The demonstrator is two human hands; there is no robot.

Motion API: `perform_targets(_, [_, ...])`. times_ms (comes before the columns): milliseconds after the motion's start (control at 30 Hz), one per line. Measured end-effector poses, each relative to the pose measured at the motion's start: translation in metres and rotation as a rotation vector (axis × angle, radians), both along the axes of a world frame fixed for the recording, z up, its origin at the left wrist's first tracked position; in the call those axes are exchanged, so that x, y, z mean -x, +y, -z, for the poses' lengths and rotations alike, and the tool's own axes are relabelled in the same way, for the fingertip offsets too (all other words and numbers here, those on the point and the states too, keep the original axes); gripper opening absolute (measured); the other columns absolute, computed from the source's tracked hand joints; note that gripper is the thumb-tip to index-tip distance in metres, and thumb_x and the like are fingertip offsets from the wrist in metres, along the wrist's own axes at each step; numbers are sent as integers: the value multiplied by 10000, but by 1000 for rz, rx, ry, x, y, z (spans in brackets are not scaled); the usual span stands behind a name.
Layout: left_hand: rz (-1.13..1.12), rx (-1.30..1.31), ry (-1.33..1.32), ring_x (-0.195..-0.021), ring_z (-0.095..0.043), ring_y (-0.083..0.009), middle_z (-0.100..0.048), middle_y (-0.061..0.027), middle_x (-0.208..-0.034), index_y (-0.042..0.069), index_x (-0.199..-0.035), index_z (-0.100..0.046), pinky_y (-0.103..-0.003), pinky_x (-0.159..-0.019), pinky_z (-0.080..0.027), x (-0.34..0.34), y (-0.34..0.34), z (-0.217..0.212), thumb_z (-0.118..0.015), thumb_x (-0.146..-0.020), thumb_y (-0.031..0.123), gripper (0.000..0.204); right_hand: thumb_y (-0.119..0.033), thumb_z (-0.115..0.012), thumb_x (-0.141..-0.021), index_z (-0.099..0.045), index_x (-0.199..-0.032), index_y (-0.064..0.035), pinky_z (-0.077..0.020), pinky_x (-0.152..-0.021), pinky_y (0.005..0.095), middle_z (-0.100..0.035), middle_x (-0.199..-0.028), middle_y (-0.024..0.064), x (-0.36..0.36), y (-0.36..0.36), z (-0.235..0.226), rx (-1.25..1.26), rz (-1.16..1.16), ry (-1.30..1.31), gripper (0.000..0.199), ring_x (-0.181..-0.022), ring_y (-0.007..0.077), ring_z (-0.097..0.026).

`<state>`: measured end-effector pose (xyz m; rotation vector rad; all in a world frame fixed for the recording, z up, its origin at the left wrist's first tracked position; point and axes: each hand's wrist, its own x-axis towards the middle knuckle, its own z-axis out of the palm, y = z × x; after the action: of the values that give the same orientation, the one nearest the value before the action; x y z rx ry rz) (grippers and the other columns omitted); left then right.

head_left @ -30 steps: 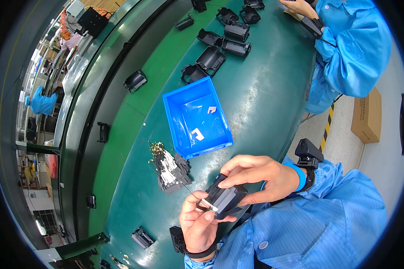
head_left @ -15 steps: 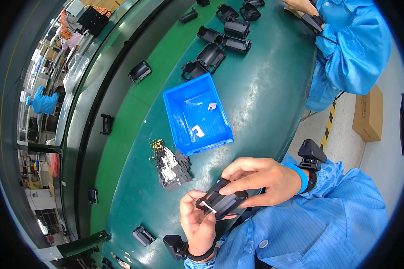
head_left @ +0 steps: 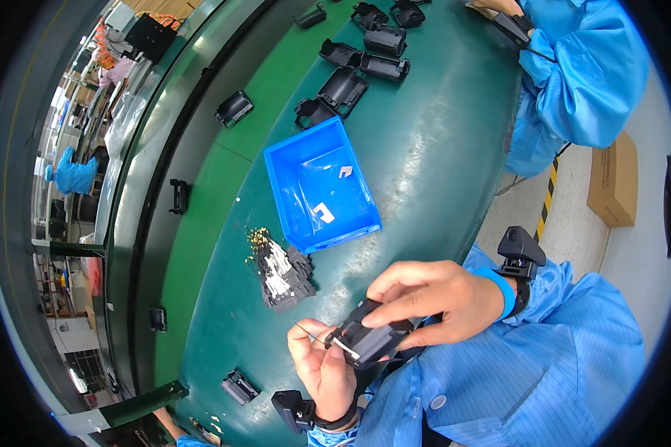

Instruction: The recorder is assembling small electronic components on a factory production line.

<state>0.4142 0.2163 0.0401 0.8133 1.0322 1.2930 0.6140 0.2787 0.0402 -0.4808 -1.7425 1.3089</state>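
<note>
Right hand: I am closing my right hand (head_left: pixel 436 298) over the top of a black plastic part (head_left: pixel 369 339), fingers wrapped on it.
Left hand: I am pinching my left hand (head_left: pixel 322 365) on the part's lower end, thumb beside a thin wire (head_left: pixel 308 332).
Part: I am holding it above the green table (head_left: pixel 425 149), near the pile of small pieces (head_left: pixel 279 272) and the blue bin (head_left: pixel 320 186).
</note>
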Motion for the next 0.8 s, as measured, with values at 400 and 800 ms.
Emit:
perform_targets(400, [80, 110, -175, -926, -577, -226, -567, -178, -1041, 7, -1236, -290, -335, -813, -479, -6, 7, -14, -607, -743, 115, 596, -41, -702, -696, -577, -1141, -52, -463, -788, 332, -512, -1069, 146, -1, 2, 5, 11, 35, 31, 462, -950, 274, -545])
perform_targets(800, [94, 36, -90, -934, -582, -213, -568, -181, -1054, 6, -1212, -312, -310, -836, -458, -6, 9, -9, -575, -725, 26, 554, -43, -735, -706, -599, -1126, -24, -483, -796, 320, -490, -1113, 170, -1, -1, 2, 20, 9, 18, 442, -939, 256, -586])
